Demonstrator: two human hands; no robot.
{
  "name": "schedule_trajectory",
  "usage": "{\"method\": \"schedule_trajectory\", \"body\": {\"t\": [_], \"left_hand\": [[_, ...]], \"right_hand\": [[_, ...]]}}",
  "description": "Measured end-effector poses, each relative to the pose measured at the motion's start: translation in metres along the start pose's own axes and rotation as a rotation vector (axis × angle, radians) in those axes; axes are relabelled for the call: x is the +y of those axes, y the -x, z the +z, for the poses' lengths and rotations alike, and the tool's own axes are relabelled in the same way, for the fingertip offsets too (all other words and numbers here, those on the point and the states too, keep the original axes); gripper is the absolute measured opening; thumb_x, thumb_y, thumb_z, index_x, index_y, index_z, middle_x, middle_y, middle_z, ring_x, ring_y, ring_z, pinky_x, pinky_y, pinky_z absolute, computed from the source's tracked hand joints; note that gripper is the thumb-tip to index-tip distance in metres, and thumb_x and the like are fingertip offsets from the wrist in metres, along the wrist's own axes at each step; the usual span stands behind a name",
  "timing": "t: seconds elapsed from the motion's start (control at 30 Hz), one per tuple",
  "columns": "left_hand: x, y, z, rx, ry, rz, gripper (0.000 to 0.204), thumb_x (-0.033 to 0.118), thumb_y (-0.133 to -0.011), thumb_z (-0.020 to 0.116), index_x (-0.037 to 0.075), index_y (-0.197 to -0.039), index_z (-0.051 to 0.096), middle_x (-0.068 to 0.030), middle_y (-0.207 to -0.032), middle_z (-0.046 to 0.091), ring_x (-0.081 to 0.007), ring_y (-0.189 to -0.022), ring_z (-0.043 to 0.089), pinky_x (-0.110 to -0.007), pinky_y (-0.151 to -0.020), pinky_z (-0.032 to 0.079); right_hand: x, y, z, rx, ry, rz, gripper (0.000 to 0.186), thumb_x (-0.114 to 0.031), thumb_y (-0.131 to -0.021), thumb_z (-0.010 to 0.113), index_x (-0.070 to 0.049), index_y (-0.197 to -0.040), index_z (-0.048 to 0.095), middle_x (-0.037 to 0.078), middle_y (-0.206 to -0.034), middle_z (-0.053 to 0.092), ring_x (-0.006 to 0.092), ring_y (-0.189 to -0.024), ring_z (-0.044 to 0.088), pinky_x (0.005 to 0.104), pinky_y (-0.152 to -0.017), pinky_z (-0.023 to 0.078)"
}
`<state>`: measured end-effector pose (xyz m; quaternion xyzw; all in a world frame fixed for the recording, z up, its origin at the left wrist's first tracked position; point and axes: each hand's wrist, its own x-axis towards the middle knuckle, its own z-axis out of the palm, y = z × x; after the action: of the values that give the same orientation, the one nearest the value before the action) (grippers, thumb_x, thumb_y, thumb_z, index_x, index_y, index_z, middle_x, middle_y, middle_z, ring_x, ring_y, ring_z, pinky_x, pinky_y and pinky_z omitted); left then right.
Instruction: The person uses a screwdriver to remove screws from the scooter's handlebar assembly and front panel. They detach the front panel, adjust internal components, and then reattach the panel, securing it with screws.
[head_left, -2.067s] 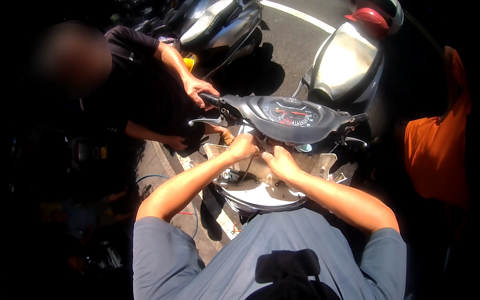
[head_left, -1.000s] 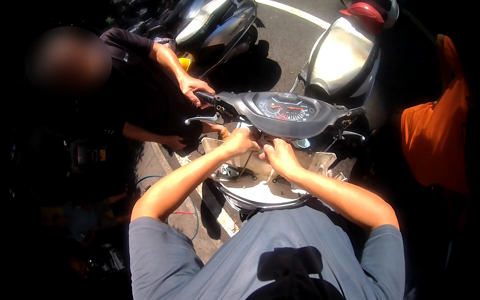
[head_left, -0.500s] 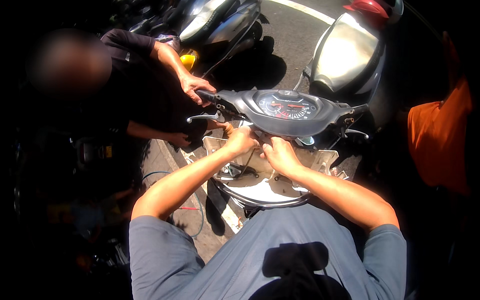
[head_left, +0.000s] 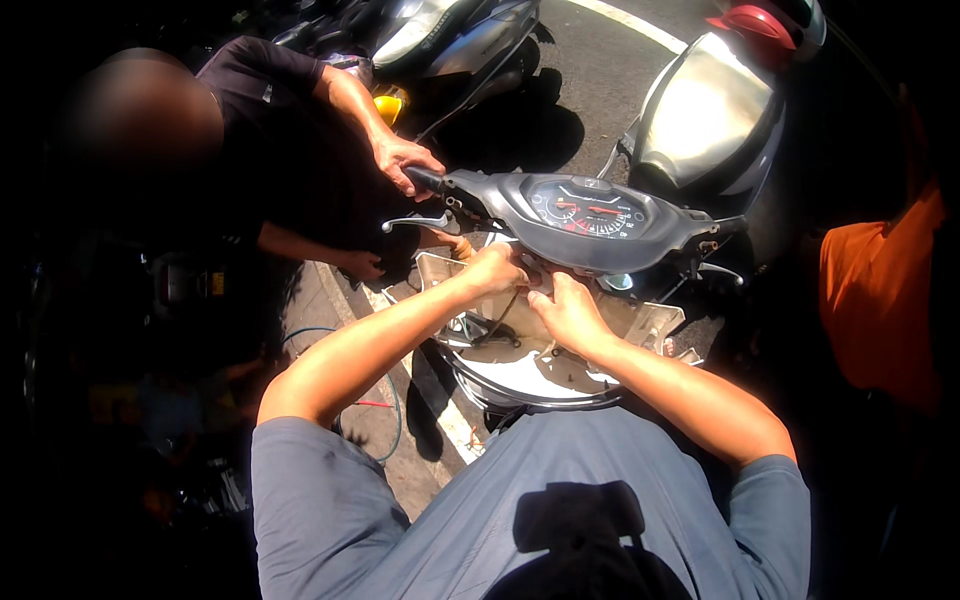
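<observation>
Between the scooter's dashboard (head_left: 590,215) and the pale panel (head_left: 625,318), the left hand (head_left: 498,268) and right hand (head_left: 570,312) are held close together, fingers curled, though whether clamped cannot be told, while the grip (head_left: 426,179) is grasped by a co-worker's hand (head_left: 403,162), apparently for steadiness.

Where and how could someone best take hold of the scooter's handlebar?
Probably by the dark right end of the handlebar, coming from the right with fingers wrapped around it: it is bar-shaped, juts out beyond the gauge housing and has no hand on it. The left grip is covered by a co-worker's hand.
</observation>
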<state>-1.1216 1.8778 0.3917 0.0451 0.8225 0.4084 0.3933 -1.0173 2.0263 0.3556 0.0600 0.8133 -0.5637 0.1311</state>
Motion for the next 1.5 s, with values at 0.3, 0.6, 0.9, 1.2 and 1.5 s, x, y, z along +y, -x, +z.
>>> {"method": "schedule_trajectory", "body": {"t": [0.3,0.6,0.9,1.2,1.5], "left_hand": [[-0.003,-0.005,0.004,0.069,0.044,-0.056,0.011,-0.002,-0.085,0.067,-0.003,-0.094,0.072,-0.0087,-0.079,0.068,-0.0159,-0.069,0.061,-0.028,-0.061,0.049],[-0.002,-0.008,0.006,0.025,0.112,-0.072,0.006,-0.002,-0.086,0.069,-0.003,-0.09,0.073,-0.0093,-0.078,0.067,-0.0165,-0.066,0.058,-0.03,-0.061,0.047],[-0.017,-0.013,0.001,-0.03,0.19,-0.107,0.029,0.0,-0.09,0.063,-0.002,-0.118,0.065,-0.0111,-0.105,0.071,-0.0225,-0.093,0.069,-0.035,-0.079,0.056],[-0.024,-0.021,0.003,-0.012,0.188,-0.138,0.029,0.006,-0.091,0.065,-0.001,-0.119,0.064,-0.0113,-0.103,0.071,-0.0224,-0.091,0.069,-0.034,-0.079,0.056],[-0.008,-0.013,0.011,0.001,0.201,-0.069,0.021,0.005,-0.095,0.063,0.002,-0.115,0.069,-0.0079,-0.101,0.071,-0.0214,-0.089,0.067,-0.039,-0.078,0.055]], "right_hand": [[0.011,0.0,0.015,0.13,-0.151,0.014,0.041,-0.028,-0.09,0.066,0.011,-0.102,0.057,0.034,-0.102,0.064,0.0472,-0.104,0.062,0.0501,-0.092,0.048],[0.02,-0.004,0.018,0.102,-0.138,0.015,0.041,-0.028,-0.091,0.067,0.01,-0.103,0.057,0.033,-0.101,0.066,0.0479,-0.102,0.064,0.0509,-0.09,0.05],[-0.013,0.003,0.007,0.025,-0.068,0.083,0.041,-0.027,-0.094,0.063,0.011,-0.107,0.056,0.032,-0.103,0.067,0.047,-0.102,0.066,0.0519,-0.09,0.051],[-0.017,0.003,0.011,0.047,-0.109,0.122,0.04,-0.026,-0.092,0.064,0.013,-0.102,0.059,0.032,-0.101,0.068,0.0445,-0.102,0.067,0.0493,-0.091,0.052],[0.006,-0.007,0.02,0.123,-0.094,0.035,0.037,-0.024,-0.089,0.065,0.012,-0.097,0.064,0.033,-0.1,0.067,0.046,-0.103,0.066,0.0489,-0.092,0.051]]}}
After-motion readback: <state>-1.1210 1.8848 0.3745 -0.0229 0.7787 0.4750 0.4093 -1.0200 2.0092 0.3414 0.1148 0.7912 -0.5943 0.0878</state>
